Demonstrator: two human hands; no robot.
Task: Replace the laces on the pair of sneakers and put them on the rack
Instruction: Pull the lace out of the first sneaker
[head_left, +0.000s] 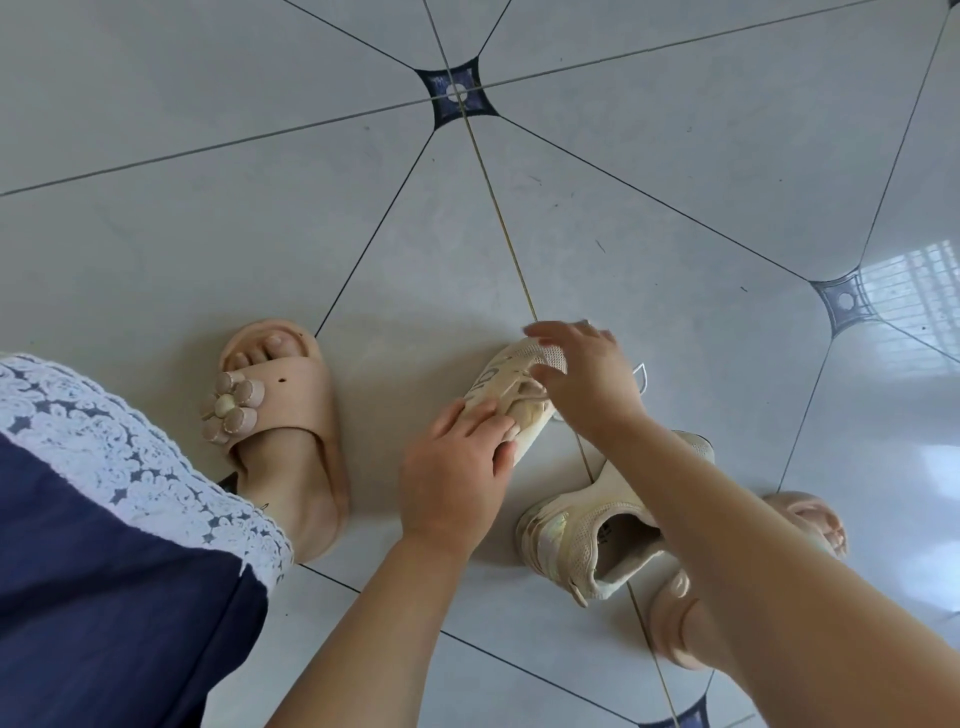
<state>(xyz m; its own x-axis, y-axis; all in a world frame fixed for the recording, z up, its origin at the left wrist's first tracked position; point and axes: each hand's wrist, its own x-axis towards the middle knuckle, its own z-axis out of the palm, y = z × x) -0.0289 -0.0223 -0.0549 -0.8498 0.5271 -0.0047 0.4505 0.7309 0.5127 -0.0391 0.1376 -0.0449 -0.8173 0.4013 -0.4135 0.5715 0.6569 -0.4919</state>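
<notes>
A: As far as can be seen, how far along?
B: Early. Working on first sneaker (498, 382), tilted at centre, laces (524, 387) in place. Second sneaker (582, 540) lying on floor (675, 208), near right, untouched. No rack in view.
A: Hands?
B: Gripping heel end with left hand (457, 473), fingers curled round. Holding right hand (587, 374) spread open over toe and laces; cannot tell contact.

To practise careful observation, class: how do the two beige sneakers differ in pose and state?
The far sneaker is gripped by the left hand, right hand over its toe; no hand holds the near sneaker. The far sneaker shows its laced top; the near sneaker shows its heel and open collar, front hidden by the forearm. Both are beige mesh.
</notes>
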